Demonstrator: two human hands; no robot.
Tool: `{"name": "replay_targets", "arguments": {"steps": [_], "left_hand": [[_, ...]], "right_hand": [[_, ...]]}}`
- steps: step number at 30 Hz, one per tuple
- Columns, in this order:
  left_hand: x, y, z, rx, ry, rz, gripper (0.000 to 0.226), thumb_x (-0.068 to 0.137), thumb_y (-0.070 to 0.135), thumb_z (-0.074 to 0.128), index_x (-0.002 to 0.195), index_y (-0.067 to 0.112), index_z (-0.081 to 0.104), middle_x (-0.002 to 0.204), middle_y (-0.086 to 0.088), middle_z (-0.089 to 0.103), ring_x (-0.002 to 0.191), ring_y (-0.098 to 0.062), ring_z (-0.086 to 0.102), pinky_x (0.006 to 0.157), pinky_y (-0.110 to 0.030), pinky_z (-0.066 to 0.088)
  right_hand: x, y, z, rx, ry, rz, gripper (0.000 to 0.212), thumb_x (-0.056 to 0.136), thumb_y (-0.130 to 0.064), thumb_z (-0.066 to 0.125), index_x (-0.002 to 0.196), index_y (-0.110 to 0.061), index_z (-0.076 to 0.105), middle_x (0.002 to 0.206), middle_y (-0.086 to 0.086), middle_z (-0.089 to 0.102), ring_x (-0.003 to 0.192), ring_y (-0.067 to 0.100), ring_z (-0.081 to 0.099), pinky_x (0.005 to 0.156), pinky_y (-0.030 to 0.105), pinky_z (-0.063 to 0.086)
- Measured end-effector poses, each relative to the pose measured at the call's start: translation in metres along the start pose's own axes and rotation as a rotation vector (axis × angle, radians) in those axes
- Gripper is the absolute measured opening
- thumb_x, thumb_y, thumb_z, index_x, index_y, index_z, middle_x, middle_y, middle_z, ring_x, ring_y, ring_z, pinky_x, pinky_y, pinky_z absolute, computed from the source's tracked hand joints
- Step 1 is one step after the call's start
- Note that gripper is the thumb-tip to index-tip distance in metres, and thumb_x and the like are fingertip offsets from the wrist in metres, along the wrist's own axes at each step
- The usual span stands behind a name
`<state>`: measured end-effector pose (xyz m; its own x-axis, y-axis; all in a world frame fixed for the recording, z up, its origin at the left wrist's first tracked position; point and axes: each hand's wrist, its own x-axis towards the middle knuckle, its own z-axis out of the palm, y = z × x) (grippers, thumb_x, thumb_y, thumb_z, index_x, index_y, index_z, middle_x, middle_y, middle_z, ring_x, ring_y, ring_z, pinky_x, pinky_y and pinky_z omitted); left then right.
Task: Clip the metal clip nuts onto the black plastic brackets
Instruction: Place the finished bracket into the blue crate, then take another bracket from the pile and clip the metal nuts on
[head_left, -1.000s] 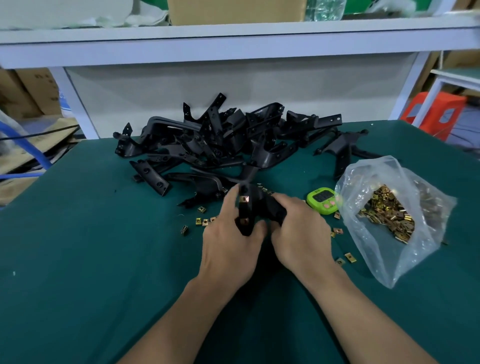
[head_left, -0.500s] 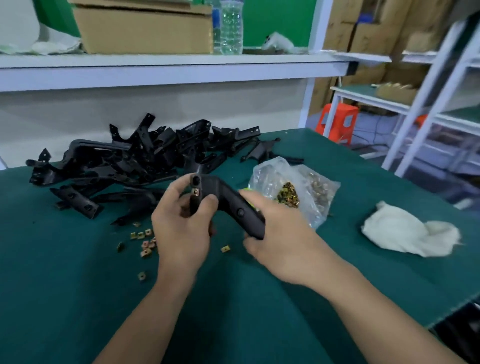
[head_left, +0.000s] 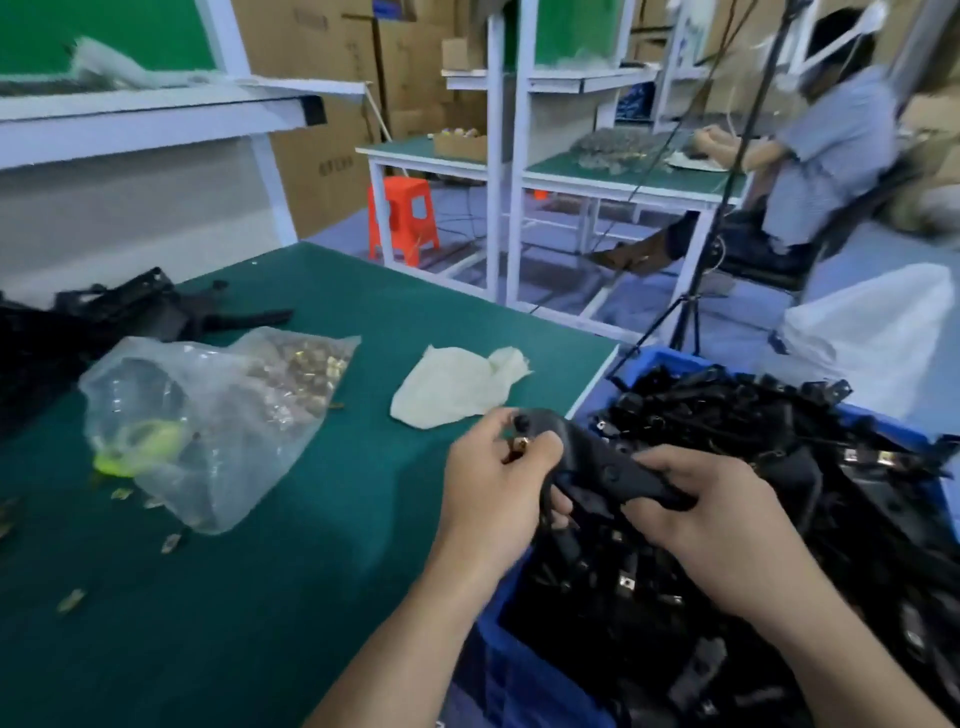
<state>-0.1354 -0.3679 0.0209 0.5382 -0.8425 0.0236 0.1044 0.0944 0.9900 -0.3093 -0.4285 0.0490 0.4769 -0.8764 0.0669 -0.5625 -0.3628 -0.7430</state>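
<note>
Both hands hold one black plastic bracket above the table's right edge, over a blue bin. My left hand grips its left end, where a brass clip nut shows between thumb and fingers. My right hand grips the bracket's right end. The blue bin is full of black brackets, several with metal clips on them. A clear plastic bag of brass clip nuts lies on the green table. More black brackets are piled at the far left.
Loose clip nuts lie scattered on the green table. A white cloth sits near the table's right edge. A lime-green timer shows through the bag. A person sits at another bench at the back right, beside a tripod.
The view has swung right. Both hands carried the bracket from over the table centre to above the blue bin, still gripping it at both ends.
</note>
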Motion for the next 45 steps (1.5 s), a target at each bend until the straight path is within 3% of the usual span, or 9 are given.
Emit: {"name": "replay_targets", "arguments": {"steps": [6, 10, 12, 16, 20, 23, 26, 33, 45], "left_hand": [[0.014, -0.049, 0.099, -0.112, -0.247, -0.336, 0.020, 0.096, 0.002, 0.063, 0.106, 0.017, 0.071, 0.100, -0.007, 0.077, 0.089, -0.028, 0.077, 0.073, -0.037, 0.062], [0.037, -0.070, 0.137, -0.086, -0.450, -0.474, 0.075, 0.093, -0.018, 0.047, 0.154, 0.024, 0.041, 0.154, 0.006, 0.043, 0.144, -0.016, 0.044, 0.089, -0.020, 0.051], [0.042, -0.081, 0.148, -0.001, -0.521, -0.486, 0.077, 0.091, -0.020, 0.044, 0.151, 0.028, 0.043, 0.150, 0.014, 0.045, 0.135, -0.002, 0.048, 0.092, -0.015, 0.046], [0.039, -0.110, 0.142, 0.301, -0.524, -0.522, 0.073, 0.089, 0.002, 0.063, 0.152, 0.034, 0.043, 0.138, 0.015, 0.056, 0.121, -0.006, 0.049, 0.088, -0.018, 0.042], [0.038, -0.123, 0.118, 0.381, -0.448, -0.524, 0.075, 0.089, 0.007, 0.063, 0.155, 0.033, 0.041, 0.160, -0.001, 0.041, 0.128, -0.006, 0.043, 0.094, -0.022, 0.040], [0.039, -0.105, 0.107, 0.391, -0.422, -0.365, 0.066, 0.090, -0.008, 0.052, 0.148, 0.023, 0.051, 0.152, -0.001, 0.052, 0.137, -0.009, 0.049, 0.106, -0.022, 0.041], [0.041, -0.068, 0.087, 0.489, -0.373, -0.141, 0.058, 0.091, -0.009, 0.043, 0.122, 0.031, 0.072, 0.113, 0.014, 0.076, 0.100, 0.002, 0.070, 0.087, -0.020, 0.056], [0.037, 0.020, -0.018, 0.677, -0.069, 0.147, 0.042, 0.085, 0.001, 0.052, 0.099, 0.033, 0.074, 0.071, 0.001, 0.074, 0.069, -0.024, 0.067, 0.064, -0.041, 0.057], [-0.081, 0.056, -0.300, 1.061, 0.908, 0.172, 0.017, 0.093, 0.023, 0.069, 0.105, 0.031, 0.078, 0.103, 0.015, 0.077, 0.095, -0.009, 0.070, 0.080, -0.021, 0.045]], "right_hand": [[-0.003, 0.095, -0.052, -0.060, 0.244, 0.277, 0.040, 0.074, -0.026, 0.088, 0.092, -0.053, 0.066, 0.091, -0.023, 0.071, 0.070, -0.012, 0.063, 0.056, 0.006, 0.041], [0.019, 0.139, -0.070, -0.059, 0.413, 0.357, 0.028, 0.079, -0.033, 0.087, 0.098, -0.045, 0.071, 0.102, -0.009, 0.072, 0.076, -0.002, 0.062, 0.066, 0.018, 0.048], [0.034, 0.150, -0.071, -0.051, 0.466, 0.394, 0.034, 0.084, -0.033, 0.083, 0.116, -0.031, 0.073, 0.109, -0.004, 0.075, 0.087, 0.012, 0.068, 0.077, 0.028, 0.052], [0.038, 0.158, -0.063, -0.183, 0.486, 0.410, 0.047, 0.090, -0.033, 0.076, 0.134, -0.024, 0.063, 0.074, -0.003, 0.071, 0.063, 0.018, 0.066, 0.052, 0.029, 0.047], [0.025, 0.136, -0.030, -0.233, 0.525, 0.281, 0.039, 0.085, -0.020, 0.077, 0.123, -0.021, 0.070, 0.119, 0.000, 0.071, 0.113, 0.029, 0.063, 0.093, 0.049, 0.055], [0.022, 0.105, 0.006, -0.162, 0.475, 0.156, 0.035, 0.081, -0.009, 0.077, 0.113, -0.023, 0.075, 0.121, -0.007, 0.069, 0.120, 0.018, 0.057, 0.102, 0.037, 0.048], [0.027, 0.067, 0.037, 0.074, 0.399, 0.141, 0.043, 0.082, -0.002, 0.071, 0.099, -0.042, 0.073, 0.103, -0.023, 0.067, 0.102, -0.004, 0.062, 0.089, 0.009, 0.041], [0.047, -0.043, 0.079, 0.269, 0.319, -0.121, 0.041, 0.079, 0.004, 0.062, 0.087, -0.034, 0.075, 0.077, -0.024, 0.070, 0.073, 0.001, 0.067, 0.069, 0.010, 0.047], [0.010, -0.236, 0.276, 0.321, -0.312, -0.704, 0.033, 0.089, -0.004, 0.059, 0.110, -0.024, 0.076, 0.101, -0.015, 0.073, 0.088, -0.002, 0.064, 0.076, 0.001, 0.043]]}}
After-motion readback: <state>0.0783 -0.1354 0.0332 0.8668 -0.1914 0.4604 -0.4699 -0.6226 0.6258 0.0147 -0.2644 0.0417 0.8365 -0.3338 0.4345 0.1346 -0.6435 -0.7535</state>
